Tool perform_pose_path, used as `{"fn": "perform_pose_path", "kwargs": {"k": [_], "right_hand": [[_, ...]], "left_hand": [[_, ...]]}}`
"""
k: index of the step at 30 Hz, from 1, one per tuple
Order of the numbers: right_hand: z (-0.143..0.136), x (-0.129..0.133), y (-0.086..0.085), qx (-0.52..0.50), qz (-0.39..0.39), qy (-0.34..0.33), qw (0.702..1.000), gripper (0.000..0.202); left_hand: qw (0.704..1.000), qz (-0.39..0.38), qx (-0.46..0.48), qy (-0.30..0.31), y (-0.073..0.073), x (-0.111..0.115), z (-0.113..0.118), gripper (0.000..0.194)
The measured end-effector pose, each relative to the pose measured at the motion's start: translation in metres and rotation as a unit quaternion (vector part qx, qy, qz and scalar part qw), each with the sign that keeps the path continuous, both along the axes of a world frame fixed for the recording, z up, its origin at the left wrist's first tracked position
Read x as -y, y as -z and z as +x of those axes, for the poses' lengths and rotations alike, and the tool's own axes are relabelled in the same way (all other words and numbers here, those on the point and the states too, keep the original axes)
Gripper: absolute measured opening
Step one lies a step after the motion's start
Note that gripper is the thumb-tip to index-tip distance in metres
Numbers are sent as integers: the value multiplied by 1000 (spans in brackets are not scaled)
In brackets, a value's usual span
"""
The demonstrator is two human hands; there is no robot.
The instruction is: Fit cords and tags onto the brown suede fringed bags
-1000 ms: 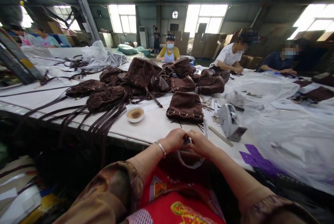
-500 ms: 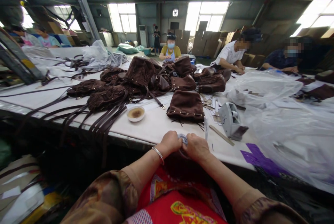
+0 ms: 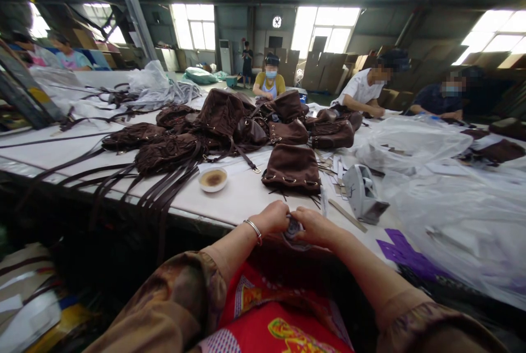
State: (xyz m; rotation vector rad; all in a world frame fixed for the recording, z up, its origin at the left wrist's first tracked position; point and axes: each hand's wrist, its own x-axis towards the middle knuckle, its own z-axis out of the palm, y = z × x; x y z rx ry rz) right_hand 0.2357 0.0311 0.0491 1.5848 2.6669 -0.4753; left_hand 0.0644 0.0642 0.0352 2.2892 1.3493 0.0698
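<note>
The grey wad (image 3: pixel 292 227) was just off the near edge of the table (image 3: pixel 234 205), pinched between the left hand (image 3: pixel 274 217) and right hand (image 3: pixel 315 227). This looked like close two-handed work on it; any further handling called for a firm pinch on both sides. Beyond were one separate bag (image 3: pixel 291 168), one bowl (image 3: pixel 212 187), one dispenser (image 3: pixel 361 194), a pile of bags (image 3: pixel 219 114) too tangled to count, and six other people (image 3: pixel 269 85).

Brown bag (image 3: pixel 291 168), center: matt, suede-like, gathered, with shiny metal eyelets. Straps (image 3: pixel 164 195), center left: smooth, leather-like. Surface (image 3: pixel 242 199): pale, matt, smooth. Dish (image 3: pixel 212 180): white, glossy rim. Clear plastic sheeting (image 3: pixel 460 216), right: crinkled, glossy. Bangle (image 3: pixel 255 231), lower center: polished metal. Apron (image 3: pixel 283 314), bottom center: red printed cloth, slight sheen.
</note>
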Motion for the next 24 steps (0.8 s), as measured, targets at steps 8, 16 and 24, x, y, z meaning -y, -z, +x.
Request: {"fn": "perform_pose_path", "kwargs": {"k": [8, 16, 24], "right_hand": [[-18, 26, 23, 61, 93, 91, 990, 33], [-5, 14, 11, 59, 64, 64, 994, 35], [-5, 13, 24, -20, 57, 47, 997, 25]], "left_hand": [[995, 20, -34, -89, 5, 28, -6, 39], [998, 41, -43, -35, 8, 23, -1, 27], [990, 106, 39, 89, 11, 12, -13, 19]]}}
